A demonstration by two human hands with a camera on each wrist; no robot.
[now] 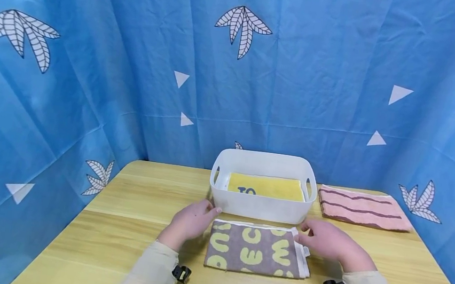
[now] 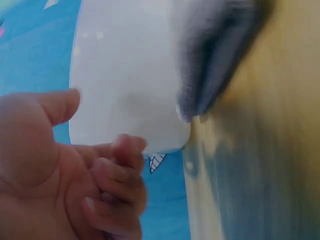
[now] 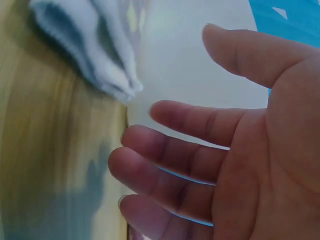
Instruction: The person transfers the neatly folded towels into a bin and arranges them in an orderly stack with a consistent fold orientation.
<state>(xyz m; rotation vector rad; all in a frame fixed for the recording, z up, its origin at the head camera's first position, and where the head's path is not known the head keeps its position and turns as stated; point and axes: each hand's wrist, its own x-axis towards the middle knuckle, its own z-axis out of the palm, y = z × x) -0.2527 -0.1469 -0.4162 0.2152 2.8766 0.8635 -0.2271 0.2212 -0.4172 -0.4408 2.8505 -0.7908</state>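
A folded grey-brown towel (image 1: 250, 251) with yellow letters and a white edge lies on the table in front of the white basket (image 1: 259, 207). My left hand (image 1: 194, 221) hovers at the towel's far left corner, its fingers loosely bent and holding nothing. At the far right corner is my right hand (image 1: 326, 239), thumb and fingers apart. In the right wrist view a gap shows between those fingers (image 3: 185, 117) and the towel's layered white edge (image 3: 112, 60). The left wrist view catches the towel's other end (image 2: 200, 75), blurred. Inside the basket lies a folded yellow towel (image 1: 266, 186).
A folded pink towel (image 1: 364, 209) with dark wavy stripes lies right of the basket. Blue patterned curtains (image 1: 273, 81) enclose the wooden table (image 1: 132, 225) at the back and both sides. The basket has a handle hole at each end.
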